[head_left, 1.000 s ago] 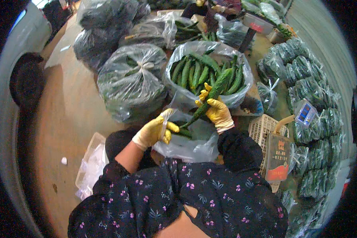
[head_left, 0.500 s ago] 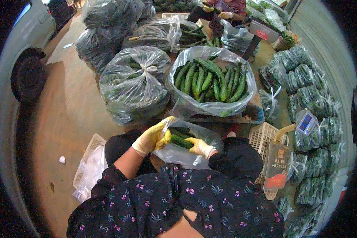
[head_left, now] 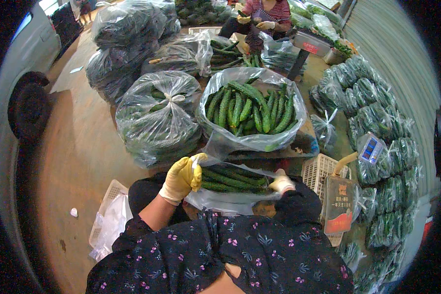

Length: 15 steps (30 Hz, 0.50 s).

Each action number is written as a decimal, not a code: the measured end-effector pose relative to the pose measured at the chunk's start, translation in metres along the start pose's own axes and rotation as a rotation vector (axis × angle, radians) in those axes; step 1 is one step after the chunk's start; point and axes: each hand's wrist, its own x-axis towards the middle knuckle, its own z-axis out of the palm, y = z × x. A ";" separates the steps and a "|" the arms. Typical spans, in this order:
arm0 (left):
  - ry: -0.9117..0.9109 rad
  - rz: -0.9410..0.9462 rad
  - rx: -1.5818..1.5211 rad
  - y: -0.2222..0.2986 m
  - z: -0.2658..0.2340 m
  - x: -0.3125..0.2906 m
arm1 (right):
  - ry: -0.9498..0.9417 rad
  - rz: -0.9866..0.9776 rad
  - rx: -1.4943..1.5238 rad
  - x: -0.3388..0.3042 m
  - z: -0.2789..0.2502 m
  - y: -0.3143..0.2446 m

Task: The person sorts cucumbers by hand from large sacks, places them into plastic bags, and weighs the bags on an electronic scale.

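Observation:
A clear plastic bag point(head_left: 215, 201) lies across my lap, stretched sideways, with several long green cucumbers point(head_left: 235, 179) side by side in it. My left hand point(head_left: 182, 177), in a yellow-stained white glove, is closed on the bag's left edge, fingers pinched at the top. At the other end, my gloved right hand point(head_left: 282, 183) grips the right edge of the bag beside the cucumber tips; some of its fingers are hidden. Just beyond the lap bag stands a large open bag point(head_left: 301, 115) full of loose cucumbers point(head_left: 247, 110).
A tied bag of cucumbers point(head_left: 158, 117) stands left of the open one. Packed bags point(head_left: 384, 152) line the right wall. Beside my right leg are a crate point(head_left: 312, 171) and a scale with a display point(head_left: 371, 148). Another crate point(head_left: 113, 188) holds plastic bags. A co-worker point(head_left: 267, 17) sits opposite.
My right hand has let go of a cucumber, which now lies among the others in the lap bag, and has moved right to the bag's edge. The bag is pulled wider.

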 end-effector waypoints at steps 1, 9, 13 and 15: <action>-0.070 -0.054 0.018 -0.003 0.008 0.009 | 0.057 -0.161 -0.153 0.004 -0.004 0.052; -0.276 0.037 -0.001 0.006 0.026 -0.017 | 0.154 -0.242 0.144 -0.087 -0.085 0.018; -0.148 -0.047 0.087 -0.004 0.016 -0.012 | -0.431 -0.472 0.486 -0.101 -0.130 -0.016; -0.098 -0.052 0.063 -0.008 0.009 -0.004 | -0.301 -0.691 0.567 -0.082 -0.155 -0.033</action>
